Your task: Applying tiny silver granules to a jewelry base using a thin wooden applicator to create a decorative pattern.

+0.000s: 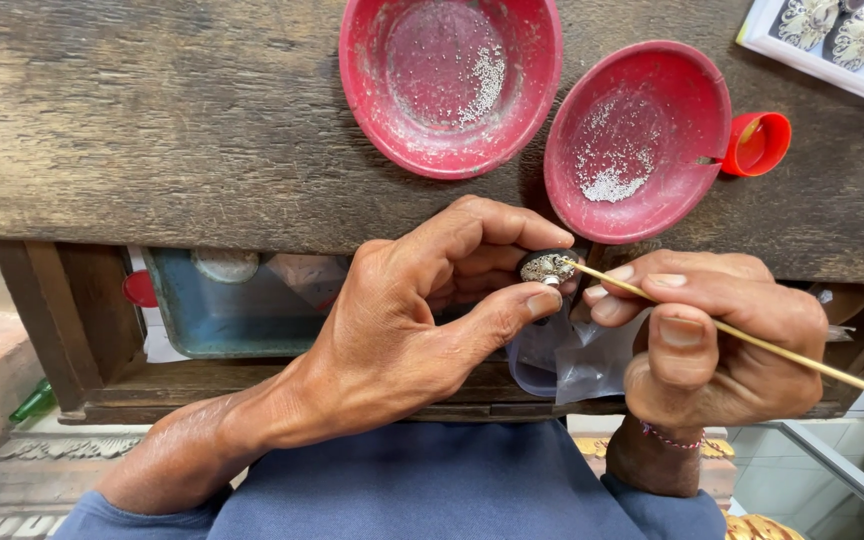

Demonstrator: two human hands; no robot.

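Rough, dark wooden bench [152, 120] fills the upper part of the head view, with an open shelf beneath it holding a blue-grey tray [222, 310]. On the bench sit two shallow red bowls: the left red bowl [450, 80] with a thin scatter of tiny silvery beads, and the right red bowl [637, 140] with a small heap of them, a small red cap [757, 143] touching its rim. A white card with ornate pieces [842, 40] lies at the far right corner. Just below the bench edge, the left hand [402, 340] pinches a small round ornament [548, 267] narrowly between thumb and forefinger. The right hand [712, 340] grips a thin wooden stick [752, 340] like a pen, its tip touching the ornament's face. A clear plastic bag [572, 360] hangs just under both hands. The ornament is held over open air, so a loosened pinch could drop it; a jolt of the stick could, I judge, knock grains off its face.
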